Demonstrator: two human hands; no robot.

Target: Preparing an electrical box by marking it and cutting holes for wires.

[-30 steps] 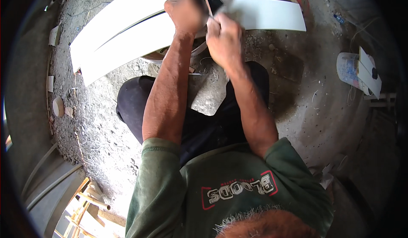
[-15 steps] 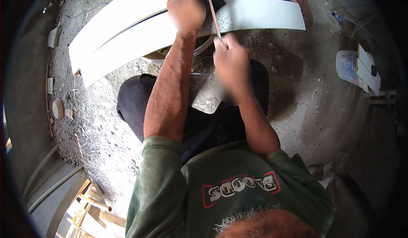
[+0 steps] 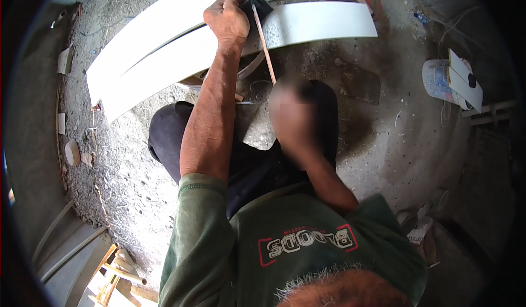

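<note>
The left hand (image 3: 227, 23) was curled shut around the left end of a black block (image 3: 264, 7), fingertips partly hidden, above two white boards (image 3: 329, 21). A thin strip (image 3: 263, 45) slanted from the block down toward the lap; whether its far tip touched the block or only overlapped it was unclear. The right hand (image 3: 293, 112), heavily blurred, seemed closed on the strip's near end, its separate fingers impossible to make out. The farther board ran off the top edge. Beneath the nearer one, a curved rim (image 3: 253, 65) showed only partly, behind the left forearm.
</note>
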